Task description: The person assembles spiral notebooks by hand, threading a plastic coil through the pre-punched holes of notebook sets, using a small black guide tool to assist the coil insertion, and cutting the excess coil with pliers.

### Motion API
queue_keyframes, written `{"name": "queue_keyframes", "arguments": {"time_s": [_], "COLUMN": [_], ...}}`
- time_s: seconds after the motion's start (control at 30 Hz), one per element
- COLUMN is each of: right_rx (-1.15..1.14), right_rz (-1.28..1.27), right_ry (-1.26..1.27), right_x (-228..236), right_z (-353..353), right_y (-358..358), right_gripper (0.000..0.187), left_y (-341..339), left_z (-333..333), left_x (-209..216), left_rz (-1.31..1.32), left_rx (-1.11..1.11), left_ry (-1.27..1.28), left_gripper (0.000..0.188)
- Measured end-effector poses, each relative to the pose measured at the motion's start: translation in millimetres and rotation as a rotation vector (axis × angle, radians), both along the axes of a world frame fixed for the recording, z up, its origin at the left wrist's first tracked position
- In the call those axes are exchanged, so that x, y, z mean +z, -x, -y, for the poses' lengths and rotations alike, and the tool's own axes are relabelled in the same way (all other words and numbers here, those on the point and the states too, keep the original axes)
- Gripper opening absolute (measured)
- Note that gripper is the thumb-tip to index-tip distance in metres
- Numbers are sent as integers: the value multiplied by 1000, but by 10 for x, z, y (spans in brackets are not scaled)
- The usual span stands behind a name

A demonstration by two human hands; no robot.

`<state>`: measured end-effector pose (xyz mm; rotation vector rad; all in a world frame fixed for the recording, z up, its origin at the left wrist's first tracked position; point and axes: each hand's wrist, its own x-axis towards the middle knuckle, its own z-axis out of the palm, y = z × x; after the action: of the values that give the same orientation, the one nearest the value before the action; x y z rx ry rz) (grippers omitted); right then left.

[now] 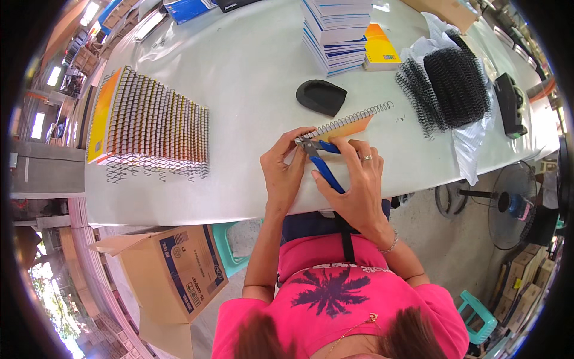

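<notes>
My left hand point(283, 172) pinches one end of an orange-covered spiral notebook point(357, 128), held up with its spine on top. A wire-like coil point(375, 110) runs along that spine and sticks out past the far right end. In my right hand point(362, 188) is a pair of blue-handled cutting pliers point(326, 172), its fingers around the spread handles. The jaws meet the coil's left end beside my left fingertips; whether they are closed on the wire I cannot tell. Just beyond the notebook lies a black curved pad point(321, 97).
Coil-bound notebooks point(152, 119) are stacked at the left of the table point(239, 78). A tall pile of books point(336, 36) and an orange book point(381, 46) stand at the back. Black coils point(457, 84) lie on plastic at right, near a black hole punch-like device point(510, 105). A cardboard box point(173, 275) and a fan point(511, 203) are below.
</notes>
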<state>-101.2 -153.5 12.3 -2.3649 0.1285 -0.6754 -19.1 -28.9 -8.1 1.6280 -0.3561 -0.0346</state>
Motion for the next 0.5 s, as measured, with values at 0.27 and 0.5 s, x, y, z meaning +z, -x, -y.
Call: {"name": "queue_keyframes", "arguments": {"time_s": [0.27,0.5], "right_rx": [-50,-48], "right_rz": [-26,-19], "right_ry": [42,52], "right_x": [-13,-34], "right_z": [4,25], "right_y": [90,127], "right_gripper": [57,49], "left_y": [29,49], "left_z": [78,108], "left_x": [-10,-41], "left_rz": [-6,66], "left_rx": [43,91], "left_ry": [-4,-66], "left_gripper": [25,27]}}
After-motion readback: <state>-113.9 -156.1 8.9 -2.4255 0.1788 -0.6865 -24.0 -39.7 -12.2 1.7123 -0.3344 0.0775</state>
